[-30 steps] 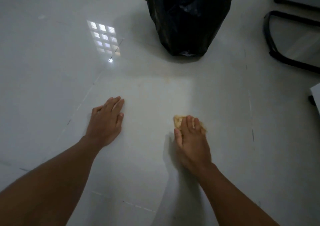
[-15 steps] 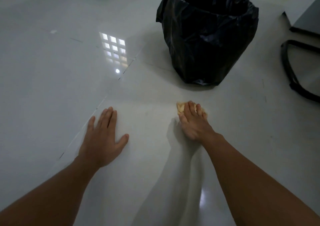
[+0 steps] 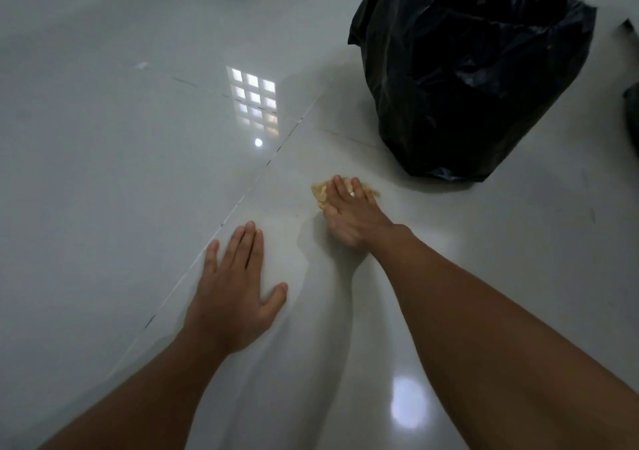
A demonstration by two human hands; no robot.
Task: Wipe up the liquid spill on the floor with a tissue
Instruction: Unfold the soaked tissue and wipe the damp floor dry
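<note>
A crumpled tissue (image 3: 323,192) is being pressed under the right hand (image 3: 351,213); the left hand (image 3: 235,297) is being rested flat, fingers spread, on the floor (image 3: 121,173).

Right hand (image 3: 349,214) and tissue (image 3: 323,192) farther forward, nearer the bin bag (image 3: 466,79).

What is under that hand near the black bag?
Under the right hand is a crumpled, yellow-stained tissue, pressed flat on the floor. Only its edges peek out past the fingers. Whether liquid remains beneath it is hidden.
</note>
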